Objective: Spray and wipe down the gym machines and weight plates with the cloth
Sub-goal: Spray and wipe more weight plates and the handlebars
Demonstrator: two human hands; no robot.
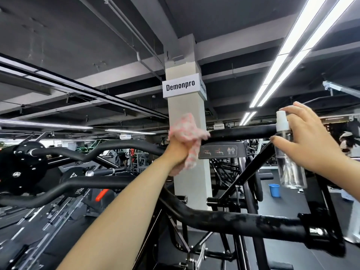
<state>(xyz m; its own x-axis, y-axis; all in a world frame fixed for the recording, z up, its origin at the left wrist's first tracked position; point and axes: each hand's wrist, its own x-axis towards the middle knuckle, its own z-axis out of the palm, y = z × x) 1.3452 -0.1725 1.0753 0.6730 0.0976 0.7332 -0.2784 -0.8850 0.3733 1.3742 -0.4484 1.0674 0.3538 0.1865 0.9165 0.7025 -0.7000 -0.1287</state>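
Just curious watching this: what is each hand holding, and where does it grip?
The left hand grips a bunched pink-and-white cloth around its middle. The right hand holds a clear spray bottle near its top.

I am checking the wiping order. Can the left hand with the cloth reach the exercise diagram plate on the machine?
Probably yes. The left hand grips the cloth on the top bar, right beside the diagram plate, and nothing stands between them.
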